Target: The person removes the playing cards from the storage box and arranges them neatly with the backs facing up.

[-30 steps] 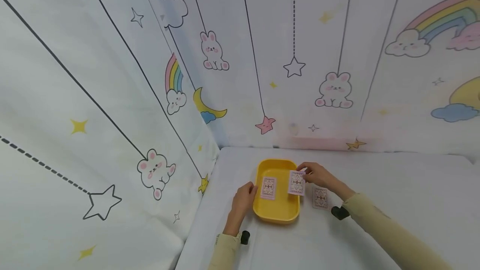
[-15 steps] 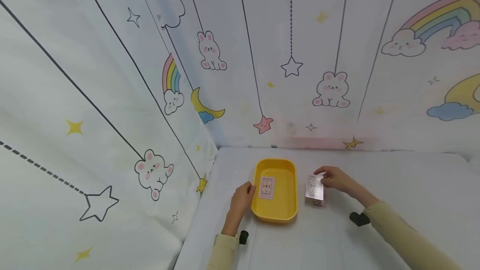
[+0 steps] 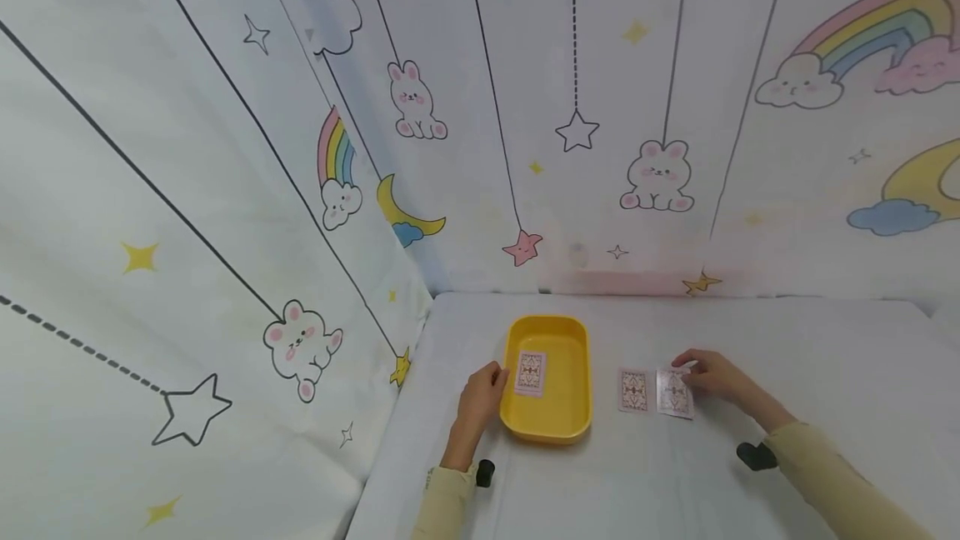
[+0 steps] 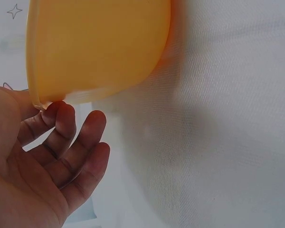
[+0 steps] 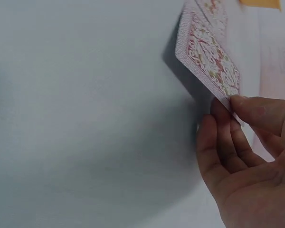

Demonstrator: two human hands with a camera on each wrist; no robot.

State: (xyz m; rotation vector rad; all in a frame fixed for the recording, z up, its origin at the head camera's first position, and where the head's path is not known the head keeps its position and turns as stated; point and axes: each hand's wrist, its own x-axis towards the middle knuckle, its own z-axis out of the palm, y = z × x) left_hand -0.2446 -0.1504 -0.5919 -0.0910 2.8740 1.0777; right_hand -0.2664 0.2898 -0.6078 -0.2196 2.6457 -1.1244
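Note:
A yellow tray stands on the table, and my left hand pinches its left rim between thumb and forefinger; the left wrist view shows the other fingers loosely bent below the tray wall. Inside the tray lies a playing card with its patterned back up. To the tray's right, my right hand pinches another playing card at its corner. In the right wrist view that card is tilted, its far end near the table surface. Just left of it a further playing card lies flat, back up.
White cloth covers the table. Behind it and on the left stand white walls printed with bears, stars and rainbows. A dark device is worn at the right wrist, another at the left.
My right hand has carried its card from over the tray's right side rightward, past the card on the table, and lowered it beside that one. My left hand keeps its place on the rim.

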